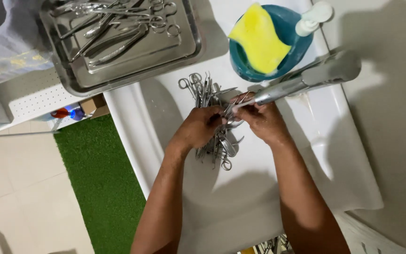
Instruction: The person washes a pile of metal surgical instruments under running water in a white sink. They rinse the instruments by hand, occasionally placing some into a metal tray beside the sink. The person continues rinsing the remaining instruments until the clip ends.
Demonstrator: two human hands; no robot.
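Steel instrument [233, 109] pinched between both hands' fingers, left hand [197, 128] and right hand [263, 120], under faucet [306, 80], long axis across sink [165, 103].

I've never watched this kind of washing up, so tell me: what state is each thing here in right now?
Left hand: closed on a metal tool over the sink.
Right hand: gripping the same tool under the tap.
Tap: whether water runs, cannot tell.
Pile of metal tools: loose in the sink.
Tray: holding more tools, laid flat.
Sponge: resting on the blue bowl.
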